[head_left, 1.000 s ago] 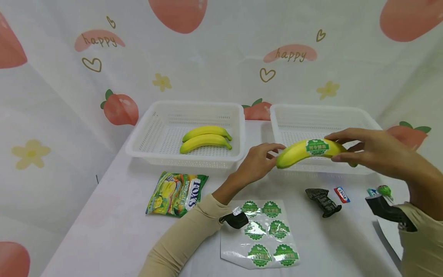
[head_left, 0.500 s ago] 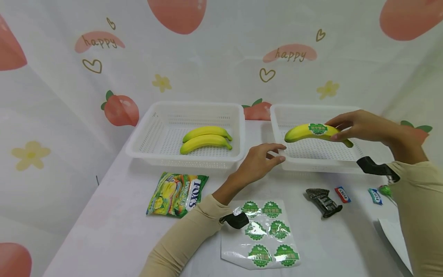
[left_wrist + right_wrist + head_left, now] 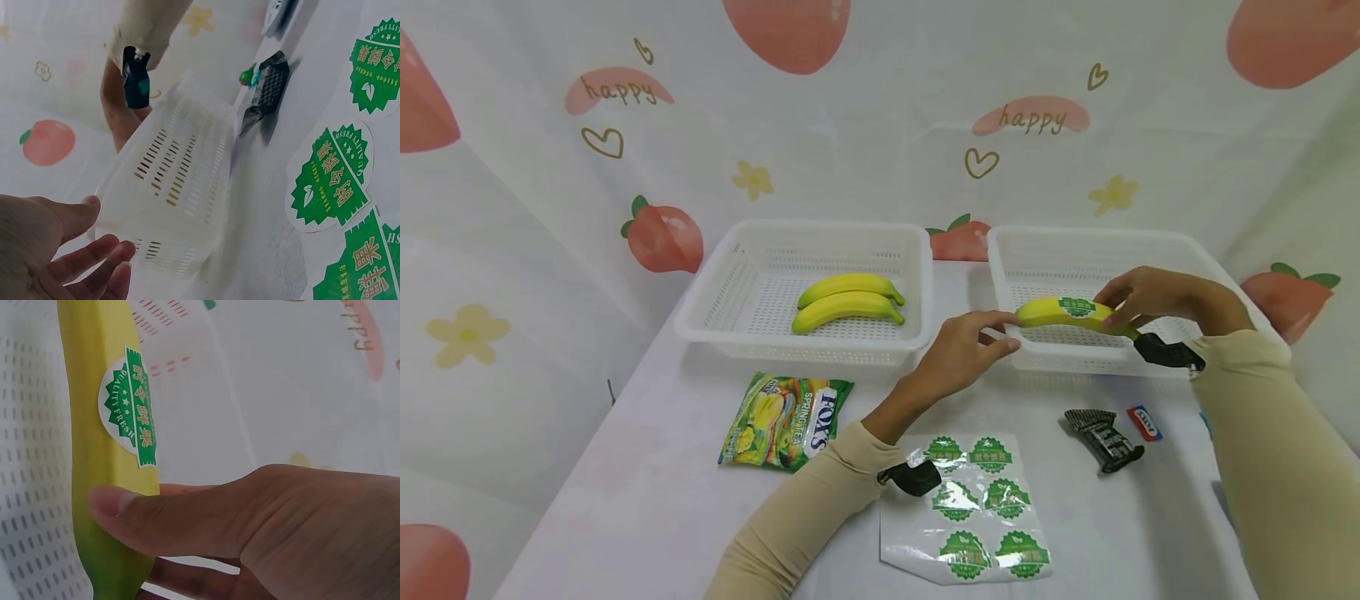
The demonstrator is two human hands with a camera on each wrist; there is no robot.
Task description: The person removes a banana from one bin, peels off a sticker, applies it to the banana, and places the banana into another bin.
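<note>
My right hand [image 3: 1157, 298] pinches a yellow banana [image 3: 1045, 312] near its green stem end, thumb on one side and fingers behind. A round green-and-white sticker [image 3: 130, 409] is on the banana's side. The banana is held level, low over the right white basket [image 3: 1090, 358]. My left hand [image 3: 962, 354] has loosely bent fingers at the left front corner of that basket, fingertips right at its rim, with nothing between thumb and fingers. Two more bananas [image 3: 848, 310] lie side by side in the left white basket [image 3: 805, 350].
A sheet of green stickers [image 3: 966, 517] lies in front, partly under the left sleeve. Left of it is a green-yellow Fox's bag [image 3: 784, 421]. To the right lie a dark wrapped snack [image 3: 1103, 439] and a small red-blue packet [image 3: 1144, 422]. A printed curtain [image 3: 865, 150] hangs behind.
My right hand has carried the banana away from my left fingers, back over the right basket, then lowered it. My left hand has stayed at the corner.
</note>
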